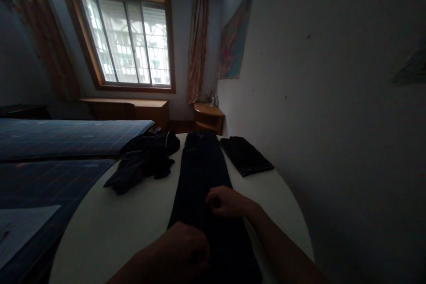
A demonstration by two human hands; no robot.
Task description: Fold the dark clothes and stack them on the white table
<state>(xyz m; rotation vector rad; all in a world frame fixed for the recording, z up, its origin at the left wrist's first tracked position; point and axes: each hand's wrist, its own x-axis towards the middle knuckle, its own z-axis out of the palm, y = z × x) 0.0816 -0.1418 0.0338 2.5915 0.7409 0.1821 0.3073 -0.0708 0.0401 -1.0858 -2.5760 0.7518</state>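
A pair of dark trousers, folded lengthwise into a long strip, lies on a round white table and runs from the far edge towards me. My left hand is closed over the near left part of the trousers, its fingertips hidden in shadow. Farther forward, my right hand is curled shut at the right side of the trousers. Whether either hand pinches the cloth cannot be made out in the dim light.
A loose heap of dark clothing is at the table's left. To the right lies a folded dark garment. A bed with a blue checked cover adjoins the left side; a bare wall rises on the right. A corner shelf stands beyond.
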